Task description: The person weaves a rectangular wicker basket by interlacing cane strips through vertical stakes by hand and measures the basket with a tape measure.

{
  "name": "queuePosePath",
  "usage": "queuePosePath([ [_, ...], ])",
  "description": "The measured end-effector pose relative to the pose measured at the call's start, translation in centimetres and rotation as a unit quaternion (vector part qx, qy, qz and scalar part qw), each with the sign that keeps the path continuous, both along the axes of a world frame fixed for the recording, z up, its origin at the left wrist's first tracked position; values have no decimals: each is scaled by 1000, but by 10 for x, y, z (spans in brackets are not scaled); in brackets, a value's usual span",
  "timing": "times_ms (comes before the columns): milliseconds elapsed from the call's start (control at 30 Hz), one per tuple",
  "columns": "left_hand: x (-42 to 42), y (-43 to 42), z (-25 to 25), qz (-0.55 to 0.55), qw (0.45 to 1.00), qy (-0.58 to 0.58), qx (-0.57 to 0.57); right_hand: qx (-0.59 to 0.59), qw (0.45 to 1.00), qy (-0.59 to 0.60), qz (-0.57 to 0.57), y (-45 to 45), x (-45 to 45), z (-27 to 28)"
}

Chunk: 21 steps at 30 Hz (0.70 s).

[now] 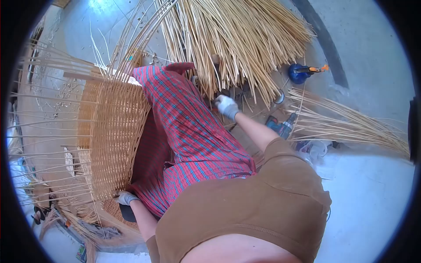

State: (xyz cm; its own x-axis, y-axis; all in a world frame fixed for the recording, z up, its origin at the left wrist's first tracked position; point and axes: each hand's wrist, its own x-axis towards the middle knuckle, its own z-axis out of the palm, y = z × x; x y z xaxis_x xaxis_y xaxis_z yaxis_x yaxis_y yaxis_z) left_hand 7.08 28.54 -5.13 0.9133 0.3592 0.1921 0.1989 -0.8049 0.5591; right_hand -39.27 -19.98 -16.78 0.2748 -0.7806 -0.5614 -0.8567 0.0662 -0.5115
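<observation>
A partly woven wicker basket stands on its side at the left, its long uncut stakes fanning out leftward. My left hand, in a grey-white glove, is closed at the basket's lower edge, with the fingertips partly hidden by the weave. My right hand, gloved too, reaches down beside my knee by the cut ends of a large bundle of canes. Its fingers are curled near dark objects, and what they hold, if anything, cannot be made out. A red-and-blue checked cloth covers my legs.
To the right of my right hand lie a cordless drill and a blue round container with an orange-tipped tool on it. A thinner bundle of canes stretches to the right. Cane scraps and offcuts litter the floor at the left.
</observation>
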Motion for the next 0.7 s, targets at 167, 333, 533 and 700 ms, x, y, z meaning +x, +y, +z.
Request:
queuePosePath([
  [167,9,-4,4,43,998,37,-22,-46,993,-34,104,12,63,11],
  [333,-7,-11,12,7,999,43,-19,2,968,-16,249,-25,105,23],
  [533,-82,-46,-8,-124,953,104,255,-154,959,-102,215,-61,146,-51],
  [700,-112,-72,3,-157,923,199,291,-284,939,-105,162,-63,141,-114],
])
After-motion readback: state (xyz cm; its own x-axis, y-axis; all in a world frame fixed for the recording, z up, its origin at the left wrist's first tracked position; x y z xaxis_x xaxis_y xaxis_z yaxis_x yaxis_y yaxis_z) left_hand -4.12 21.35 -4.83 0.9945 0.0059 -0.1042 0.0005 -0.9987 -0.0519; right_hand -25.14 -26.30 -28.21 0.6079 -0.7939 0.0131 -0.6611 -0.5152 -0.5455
